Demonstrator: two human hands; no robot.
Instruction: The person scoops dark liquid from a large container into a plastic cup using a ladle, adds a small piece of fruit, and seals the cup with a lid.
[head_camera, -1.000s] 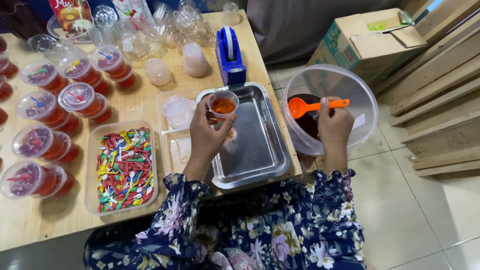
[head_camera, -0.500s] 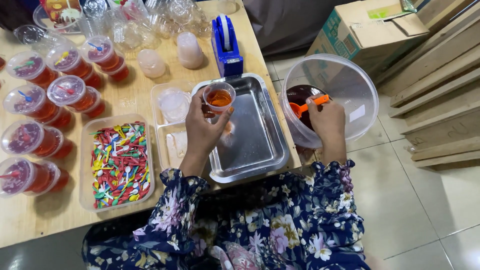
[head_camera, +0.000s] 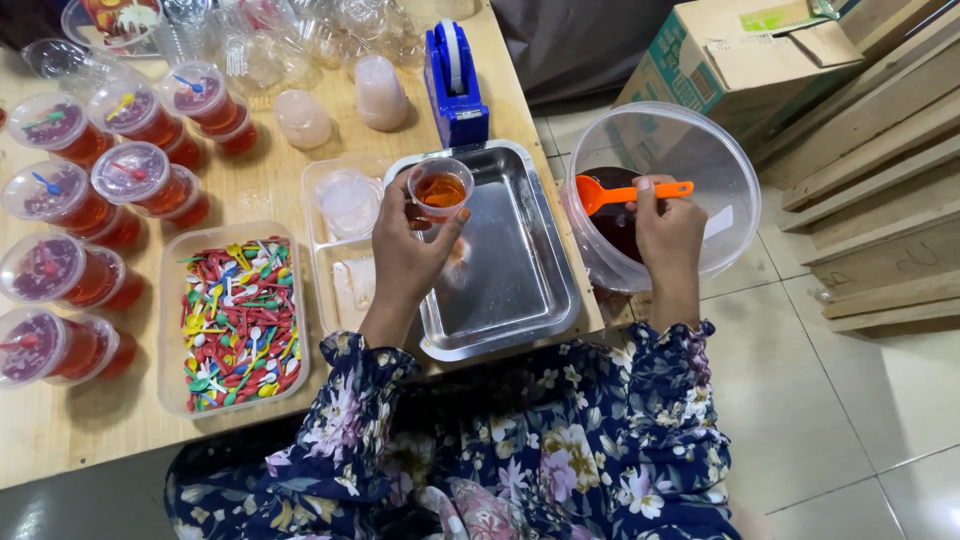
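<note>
- On the far left of the metal tray (head_camera: 520, 290), I see sealed cups (head_camera: 130, 175) of red liquid crowding the wooden table (head_camera: 90, 420), glossy clear plastic with small spoons under their lids.
- Just left of the tray, a clear box of coloured spoons (head_camera: 235, 320) looks matte and jumbled.
- My left hand (head_camera: 405, 255) grips a small cup (head_camera: 440, 188) over the tray's upper left corner, fingers closed round its thin clear wall; it is about half full of amber-red liquid and sits at the same height as half a second ago.
- Right of the tray, my right hand (head_camera: 668, 232) has come up from inside the tub (head_camera: 735, 190), fingers pinching the orange scoop (head_camera: 625, 190), so I judge another pour is coming.
</note>
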